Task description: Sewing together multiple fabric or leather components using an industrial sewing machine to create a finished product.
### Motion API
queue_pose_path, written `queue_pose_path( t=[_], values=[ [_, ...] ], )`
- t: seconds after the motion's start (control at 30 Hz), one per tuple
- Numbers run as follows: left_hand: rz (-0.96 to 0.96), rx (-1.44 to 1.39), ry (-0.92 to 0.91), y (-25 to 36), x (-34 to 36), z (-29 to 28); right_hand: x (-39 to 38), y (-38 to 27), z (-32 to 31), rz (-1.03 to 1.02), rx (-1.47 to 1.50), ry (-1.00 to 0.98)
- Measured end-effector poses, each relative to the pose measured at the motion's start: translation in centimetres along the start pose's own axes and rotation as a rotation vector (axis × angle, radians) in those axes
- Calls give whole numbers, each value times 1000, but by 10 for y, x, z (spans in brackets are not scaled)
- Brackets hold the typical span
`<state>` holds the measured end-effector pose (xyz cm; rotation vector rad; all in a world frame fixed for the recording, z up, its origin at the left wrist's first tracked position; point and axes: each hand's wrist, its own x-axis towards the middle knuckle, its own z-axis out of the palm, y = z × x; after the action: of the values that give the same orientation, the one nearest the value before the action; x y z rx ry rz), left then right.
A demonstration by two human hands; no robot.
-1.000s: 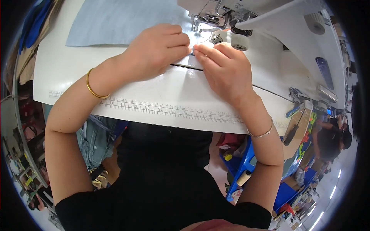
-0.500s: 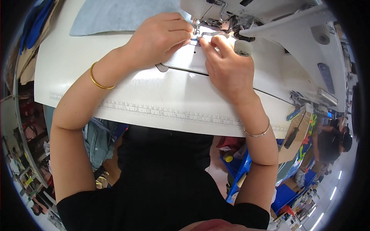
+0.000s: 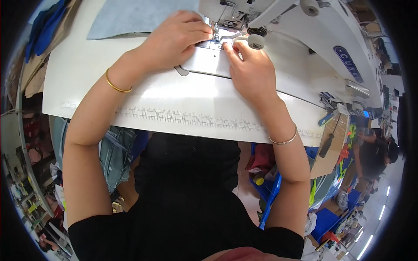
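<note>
- Left hand (image 3: 176, 41), upper centre: curled fingers together, grip hidden.
- Right hand (image 3: 253, 69), upper centre: bent fingers slightly apart, grip unclear.
- Shiny metal presser foot (image 3: 216, 35), top centre, near both.
- Matte blue-grey cloth (image 3: 126, 19), upper left.

The left hand (image 3: 178, 41) has gone up and is now right beside the sewing foot (image 3: 216, 35). The right hand (image 3: 254, 71) has gone up too, near the foot. Their fingertips almost met before; now there's a gap. More plate (image 3: 204, 61) shows below them. The cloth (image 3: 126, 17) has slid back.
</note>
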<state>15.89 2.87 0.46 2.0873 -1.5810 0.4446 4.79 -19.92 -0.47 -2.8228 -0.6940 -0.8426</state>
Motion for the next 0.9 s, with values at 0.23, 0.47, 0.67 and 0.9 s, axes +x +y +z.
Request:
queue_pose_path(
  t=[0.23,0.47,0.67,0.9],
  values=[
    [-114,642,44,-38,-37,-46,-17,-33,-19,101,10,-62],
    [-354,526,-10,17,-31,-113,-13,-108,-5,779,1014,129],
    [-648,-108,-179,87,-11,-177,17,-175,-13,874,1917,320],
    [-744,-618,-255,124,-31,-185,9,-188,-16,1073,1801,409]
  ],
)
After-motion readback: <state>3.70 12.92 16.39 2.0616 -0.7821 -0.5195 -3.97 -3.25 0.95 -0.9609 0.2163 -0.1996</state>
